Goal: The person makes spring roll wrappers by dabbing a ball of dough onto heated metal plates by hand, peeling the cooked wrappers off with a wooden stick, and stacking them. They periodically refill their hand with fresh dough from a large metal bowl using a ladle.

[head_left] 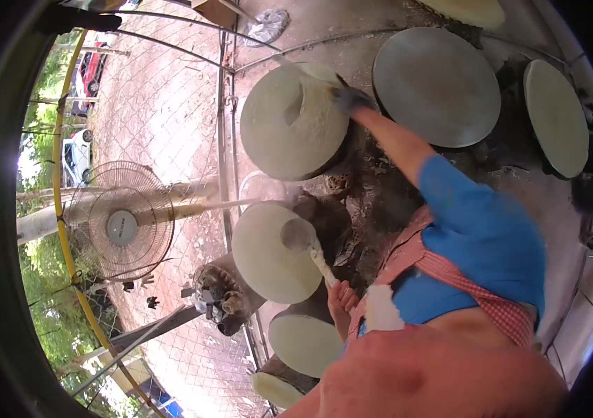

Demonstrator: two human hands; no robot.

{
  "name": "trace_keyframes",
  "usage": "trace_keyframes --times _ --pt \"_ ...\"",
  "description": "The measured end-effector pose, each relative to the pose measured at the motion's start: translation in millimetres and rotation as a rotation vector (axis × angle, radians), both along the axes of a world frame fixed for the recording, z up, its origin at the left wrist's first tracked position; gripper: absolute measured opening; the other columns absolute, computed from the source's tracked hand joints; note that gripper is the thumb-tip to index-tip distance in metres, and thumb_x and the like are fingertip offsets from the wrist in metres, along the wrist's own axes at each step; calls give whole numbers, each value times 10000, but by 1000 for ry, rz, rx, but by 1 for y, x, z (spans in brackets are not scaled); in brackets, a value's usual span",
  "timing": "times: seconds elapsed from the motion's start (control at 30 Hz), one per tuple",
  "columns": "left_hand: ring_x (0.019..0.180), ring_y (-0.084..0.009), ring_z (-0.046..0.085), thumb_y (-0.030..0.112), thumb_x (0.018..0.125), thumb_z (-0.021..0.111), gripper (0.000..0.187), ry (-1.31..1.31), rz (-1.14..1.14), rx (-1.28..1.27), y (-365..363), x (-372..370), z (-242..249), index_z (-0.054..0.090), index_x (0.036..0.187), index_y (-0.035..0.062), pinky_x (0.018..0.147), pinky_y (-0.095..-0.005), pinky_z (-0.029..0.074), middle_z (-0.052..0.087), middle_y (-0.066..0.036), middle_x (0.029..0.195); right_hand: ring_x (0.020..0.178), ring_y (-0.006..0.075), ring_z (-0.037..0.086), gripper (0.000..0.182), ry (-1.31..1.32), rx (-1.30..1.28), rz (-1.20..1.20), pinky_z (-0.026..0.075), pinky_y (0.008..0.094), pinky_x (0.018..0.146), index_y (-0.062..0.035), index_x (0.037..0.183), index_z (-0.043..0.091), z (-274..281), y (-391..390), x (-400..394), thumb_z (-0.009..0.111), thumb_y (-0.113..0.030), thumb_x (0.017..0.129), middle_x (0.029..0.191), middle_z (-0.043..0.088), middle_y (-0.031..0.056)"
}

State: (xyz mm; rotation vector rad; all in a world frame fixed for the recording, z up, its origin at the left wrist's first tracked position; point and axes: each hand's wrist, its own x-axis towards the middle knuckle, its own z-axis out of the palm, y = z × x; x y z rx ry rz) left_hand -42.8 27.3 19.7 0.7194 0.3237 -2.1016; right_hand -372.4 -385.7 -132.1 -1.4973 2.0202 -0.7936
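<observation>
My right hand (347,97), in a dark glove, reaches out to a round griddle (268,150) and grips the edge of the thin pale sheet (296,115) on it; part of the sheet is lifted into a fold. My left hand (343,296) holds the handle of a ladle (299,235). The ladle's round head rests over a second pale round griddle (265,261) close to my body. I wear a blue shirt and a red checked apron (450,272).
Several more round griddles stand around: a grey one (436,87), a pale one (556,115) at the right, and two small ones (305,343) (275,389) below. A standing fan (121,226) is beside a wire mesh fence (171,104). Parked cars (89,70) lie beyond.
</observation>
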Motion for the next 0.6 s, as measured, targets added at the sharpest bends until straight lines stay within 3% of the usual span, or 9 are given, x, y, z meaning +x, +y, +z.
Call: trace_keyframes --times 0.07,0.13,0.2,0.27,0.33,0.4,0.47,0.57,0.6 --pt "357 -44 255 176 869 433 48 4 21 19 -1 -8 3 453 848 137 319 -186 245 269 36 504 877 323 553 415 -42 20 -78 421 380 733 -138 1036 552 22 -42 6 385 -445 811 970 577 156" --pt "373 -56 280 153 859 443 257 -643 2 29 11 -9 18 429 1104 230 331 -186 272 279 28 518 933 285 538 471 -346 -65 -44 397 356 796 -92 1036 554 24 8 10 435 -471 784 996 576 158" --pt "382 -66 290 146 859 447 353 -830 169 261 24 3 -35 392 1187 264 339 -192 293 280 32 528 983 250 521 511 -501 -199 -51 378 330 845 -58 1045 552 31 40 18 491 -476 758 1017 574 157" --pt "397 -51 282 147 864 449 359 -341 97 -31 23 10 -12 386 1197 265 339 -189 287 266 39 538 1020 221 502 516 -460 -320 -167 369 300 867 -48 1072 541 31 71 51 561 -436 732 1030 572 153" --pt "395 -40 259 163 874 439 337 -426 77 66 11 6 -2 391 1195 253 332 -176 257 252 47 540 994 202 514 475 -366 -177 -11 388 296 842 -55 1060 549 33 78 43 566 -407 741 1021 578 141" --pt "385 -30 204 174 886 418 285 -127 189 114 18 15 6 416 1170 183 324 -154 198 237 50 542 969 183 527 435 -334 -20 125 407 291 816 -61 1047 557 35 97 29 571 -379 750 1012 583 130" --pt "375 -31 180 172 883 423 124 34 53 -34 38 39 -15 498 960 110 319 -162 205 223 52 524 890 190 568 407 -784 244 -217 439 311 731 -69 979 576 49 91 -29 559 -406 752 963 599 131" --pt "366 -30 175 178 883 424 147 -137 143 108 23 30 0 440 752 114 315 -167 213 212 55 506 626 65 498 238 -1062 -95 -99 407 225 561 -97 943 638 -63 114 34 598 -258 773 746 610 -6" --pt "363 -30 174 180 883 425 211 -187 179 145 14 21 4 420 682 116 314 -168 215 209 56 501 626 65 498 238 -1050 -99 -89 407 225 561 -97 943 638 -38 129 35 598 -258 773 746 610 -6"
